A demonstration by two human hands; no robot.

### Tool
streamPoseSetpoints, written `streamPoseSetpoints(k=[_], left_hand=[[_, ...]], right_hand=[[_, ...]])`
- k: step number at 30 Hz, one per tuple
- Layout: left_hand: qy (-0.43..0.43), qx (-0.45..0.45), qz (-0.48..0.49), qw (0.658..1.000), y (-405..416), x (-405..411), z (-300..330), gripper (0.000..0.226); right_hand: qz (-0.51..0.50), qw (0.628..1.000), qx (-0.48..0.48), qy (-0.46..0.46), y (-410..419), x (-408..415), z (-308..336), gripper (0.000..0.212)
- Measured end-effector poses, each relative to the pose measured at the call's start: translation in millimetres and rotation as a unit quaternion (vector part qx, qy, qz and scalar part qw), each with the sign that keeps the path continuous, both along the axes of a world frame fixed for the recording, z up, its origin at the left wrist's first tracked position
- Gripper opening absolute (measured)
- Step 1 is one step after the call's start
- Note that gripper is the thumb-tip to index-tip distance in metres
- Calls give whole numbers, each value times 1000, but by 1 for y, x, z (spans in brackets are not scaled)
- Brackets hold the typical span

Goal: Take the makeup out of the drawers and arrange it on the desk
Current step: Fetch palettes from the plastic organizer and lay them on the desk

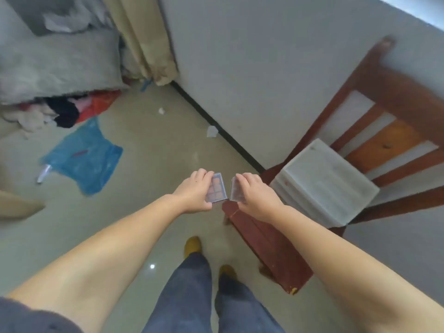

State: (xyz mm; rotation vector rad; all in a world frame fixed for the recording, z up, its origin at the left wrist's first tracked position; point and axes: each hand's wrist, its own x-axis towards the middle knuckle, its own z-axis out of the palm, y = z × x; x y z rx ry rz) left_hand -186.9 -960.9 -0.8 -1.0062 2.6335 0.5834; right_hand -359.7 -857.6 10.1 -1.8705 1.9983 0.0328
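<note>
Gripping w/ both hands: left hand [195, 192] holds small clear-cased eyeshadow palette [217, 188], right hand [252, 194] pinches clear plastic lid [235, 191] just beside it, long edges parallel, white plastic drawer unit [324, 183] to the right on red-brown wooden chair [269, 239].

We are seeing a pale tiled floor [153, 179] carrying a blue plastic bag [84, 156], two crumpled paper scraps [212, 131] and a clothes heap [64, 111]; a translucent drawer unit [324, 181] is sitting on a wooden chair [271, 241].
</note>
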Motion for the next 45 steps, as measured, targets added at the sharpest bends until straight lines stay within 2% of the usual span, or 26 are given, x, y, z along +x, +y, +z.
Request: streamPoseSetpoints(k=[4, 7, 13, 18, 24, 31, 36, 39, 45], left_hand=[[-4, 2, 153, 988, 37, 94, 16, 73], [1, 0, 283, 959, 75, 171, 32, 71], [-2, -37, 498, 866, 187, 335, 59, 81], [-17, -57, 619, 783, 316, 456, 77, 84], [-54, -84, 707, 700, 481, 581, 101, 83], [-61, -103, 815, 567, 640, 682, 116, 84], [-76, -99, 837, 532, 687, 741, 108, 82], [-102, -114, 837, 526, 703, 800, 104, 81], [-101, -122, 850, 503, 707, 940, 109, 81]], right_hand=[[151, 988, -5, 33, -22, 58, 24, 67], [259, 965, -14, 44, -31, 121, 40, 64], [471, 880, -32, 54, -14, 290, 62, 69], [598, 798, -57, 33, 49, 450, 77, 68], [701, 708, -85, 6, 168, 632, 85, 67], [803, 586, -109, -16, 288, 798, 105, 67], [845, 523, -114, -7, 327, 892, 103, 67], [864, 484, -140, -6, 345, 962, 98, 67], [885, 438, -156, -19, 361, 1117, 98, 69]])
